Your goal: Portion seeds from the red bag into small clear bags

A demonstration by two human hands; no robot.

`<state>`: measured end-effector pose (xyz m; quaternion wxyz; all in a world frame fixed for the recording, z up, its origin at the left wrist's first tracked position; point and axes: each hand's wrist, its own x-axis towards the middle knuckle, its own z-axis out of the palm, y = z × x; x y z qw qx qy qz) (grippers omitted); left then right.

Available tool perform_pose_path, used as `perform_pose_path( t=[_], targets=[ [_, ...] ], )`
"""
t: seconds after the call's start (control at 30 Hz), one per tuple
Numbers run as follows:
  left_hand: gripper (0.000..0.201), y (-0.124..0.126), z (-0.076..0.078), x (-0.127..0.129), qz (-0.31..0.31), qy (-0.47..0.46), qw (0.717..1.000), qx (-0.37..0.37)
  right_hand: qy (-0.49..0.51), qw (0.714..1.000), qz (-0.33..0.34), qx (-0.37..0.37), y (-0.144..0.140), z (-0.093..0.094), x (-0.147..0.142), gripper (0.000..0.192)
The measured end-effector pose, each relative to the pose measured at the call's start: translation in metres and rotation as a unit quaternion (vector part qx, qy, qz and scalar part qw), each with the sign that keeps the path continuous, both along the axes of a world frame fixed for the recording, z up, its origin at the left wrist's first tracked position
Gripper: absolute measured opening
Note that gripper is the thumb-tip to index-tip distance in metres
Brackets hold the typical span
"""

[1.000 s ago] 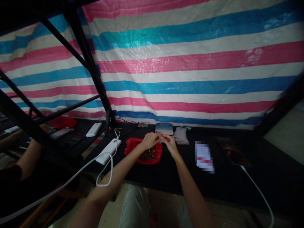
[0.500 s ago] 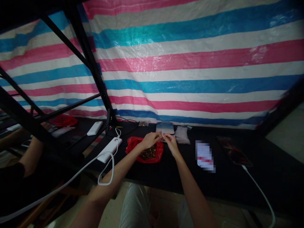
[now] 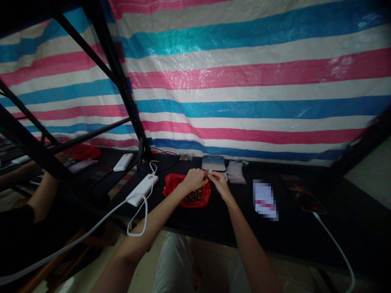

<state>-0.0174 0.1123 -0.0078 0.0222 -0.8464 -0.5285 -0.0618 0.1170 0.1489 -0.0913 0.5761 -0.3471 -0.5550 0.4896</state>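
Observation:
My left hand (image 3: 195, 179) is closed, fingertips pinched together, above the right part of a red plastic bag (image 3: 169, 188) spread open like a bowl. Small brown loose pieces (image 3: 194, 196) lie inside that bag. Against it my right hand (image 3: 220, 183) is also closed in a pinch. Between the fingertips of both hands shows a bit of a small clear plastic bag (image 3: 209, 172), mostly hidden by the fingers. Just behind the hands is a flat device with a silver top (image 3: 214, 162), like a small scale. A clear bag with pale contents (image 3: 236, 172) lies to its right.
A white power bank (image 3: 141, 190) with a white cable (image 3: 105, 219) lies on the left of the black table (image 3: 232, 228). On the right are a blurred-out white item (image 3: 264, 199) and a phone (image 3: 304, 194) on a cable. Another person's arm (image 3: 47, 195) is at far left, beyond black metal bars (image 3: 124, 91).
My left hand's fingers have curled in more, and the small clear bag shows less between the fingertips. My right hand stays nearly in place. The view has shifted slightly.

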Motion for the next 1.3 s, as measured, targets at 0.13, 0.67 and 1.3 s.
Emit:
perform_pose_path(
  t=[0.13, 0.67, 1.3],
  targets=[
    [0.028, 0.000, 0.001, -0.006, -0.002, -0.039, 0.999, -0.030, 0.010, 1.000, 0.017, -0.010, 0.001, -0.001, 0.001, 0.024],
    [0.029, 0.008, -0.006, -0.015, -0.059, -0.192, 0.974, -0.106, 0.047, 0.997, 0.026, -0.048, 0.001, 0.001, 0.004, 0.026],
    [0.030, 0.002, -0.009, 0.001, 0.016, -0.071, 0.997, 0.017, 0.009, 1.000, -0.028, -0.007, 0.000, 0.005, 0.001, 0.018]
  ],
)
